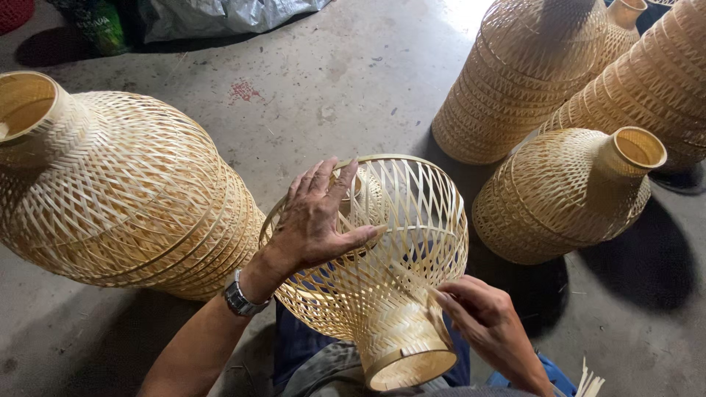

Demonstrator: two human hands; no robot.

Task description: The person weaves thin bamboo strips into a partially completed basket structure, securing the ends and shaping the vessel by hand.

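A woven bamboo lampshade [401,242] lies across my lap, its narrow neck toward me and its wide open rim facing away. My left hand [318,217], with a metal watch on the wrist, rests flat on the upper left side of the weave, fingers spread. My right hand [482,316] is at the lower right of the shade near the neck, fingers pinched on a thin bamboo strip of the weave.
A large stack of nested woven shades [118,191] lies on the concrete floor to the left. More stacks [522,73] stand at the upper right, one smaller stack [566,191] lying beside my work. Loose bamboo strips [588,382] poke up at bottom right.
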